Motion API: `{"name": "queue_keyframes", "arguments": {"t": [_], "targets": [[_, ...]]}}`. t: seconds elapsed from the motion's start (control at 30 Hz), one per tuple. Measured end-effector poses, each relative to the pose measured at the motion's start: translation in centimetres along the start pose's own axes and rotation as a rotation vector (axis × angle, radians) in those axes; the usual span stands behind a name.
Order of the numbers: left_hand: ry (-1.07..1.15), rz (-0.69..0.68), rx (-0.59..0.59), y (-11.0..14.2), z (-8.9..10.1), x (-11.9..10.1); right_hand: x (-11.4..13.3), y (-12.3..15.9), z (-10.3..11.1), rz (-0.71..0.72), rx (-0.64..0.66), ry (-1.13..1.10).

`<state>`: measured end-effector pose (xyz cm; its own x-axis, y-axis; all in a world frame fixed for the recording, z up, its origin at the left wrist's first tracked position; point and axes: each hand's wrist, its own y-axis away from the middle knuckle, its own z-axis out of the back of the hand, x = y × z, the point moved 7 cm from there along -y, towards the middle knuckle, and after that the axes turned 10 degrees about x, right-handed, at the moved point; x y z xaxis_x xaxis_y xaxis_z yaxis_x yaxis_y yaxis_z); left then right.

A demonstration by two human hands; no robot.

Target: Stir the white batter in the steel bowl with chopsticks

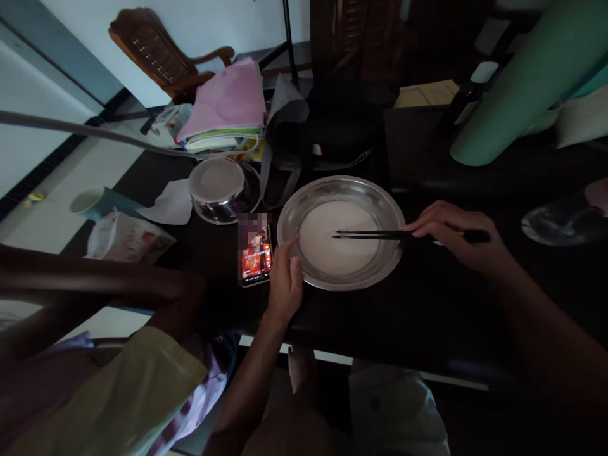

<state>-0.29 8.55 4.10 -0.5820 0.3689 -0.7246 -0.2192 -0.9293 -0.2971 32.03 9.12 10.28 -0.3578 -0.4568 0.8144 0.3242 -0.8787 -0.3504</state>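
A wide metal bowl point(340, 284) stands on the dark table, holding a milky white liquid point(327, 253). My left hand point(286, 278) grips the bowl's left rim, its index finger reaching over the edge and the thumb beside the rim. In my right hand point(456, 231) is a pair of dark chopsticks point(375, 235), held nearly level from the right. Their tips are over the middle of the bowl, at the liquid's surface; how deep they dip I cannot tell. Just left of my left hand lies a phone point(256, 253) with a lit screen.
An upturned metal pot point(218, 190) sits beyond the phone, near crumpled paper point(171, 202) and a blue cup point(107, 201). Behind are stacked books under a pink cover point(230, 98) and a black bag point(342, 136). Another person's arm point(156, 285) is at left. A green cylinder point(517, 95) stands right.
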Motion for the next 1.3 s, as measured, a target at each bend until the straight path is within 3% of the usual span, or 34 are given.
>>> {"name": "queue_keyframes", "arguments": {"t": [0.1, 0.27, 0.43, 0.63, 0.8, 0.97, 1.17, 1.3], "targets": [[-0.003, -0.002, 0.005, 0.0, 0.0, -0.1, -0.5, 0.3, 0.7, -0.035, -0.068, -0.059], [-0.003, -0.007, 0.008, -0.1, 0.0, -0.2, -0.1, -0.1, -0.5, 0.014, 0.065, -0.012], [-0.004, -0.014, 0.005, 0.0, 0.1, -0.2, -0.3, 0.1, 0.7, -0.028, -0.076, -0.039], [-0.001, -0.025, -0.004, 0.0, 0.0, -0.2, 0.3, -0.2, -0.9, 0.008, 0.081, -0.004], [-0.006, -0.027, -0.007, -0.1, 0.0, -0.2, -0.3, 0.1, 0.5, -0.019, -0.073, -0.044], [-0.011, 0.004, 0.003, -0.1, 0.0, 0.0, -0.2, -0.1, -0.8, 0.001, 0.084, -0.041], [-0.002, 0.003, 0.01, 0.0, -0.1, -0.1, -0.5, 0.2, 0.5, -0.033, -0.054, -0.062], [-0.006, -0.007, 0.005, -0.1, -0.1, -0.2, 0.1, -0.1, -0.6, 0.018, 0.073, -0.041]]}}
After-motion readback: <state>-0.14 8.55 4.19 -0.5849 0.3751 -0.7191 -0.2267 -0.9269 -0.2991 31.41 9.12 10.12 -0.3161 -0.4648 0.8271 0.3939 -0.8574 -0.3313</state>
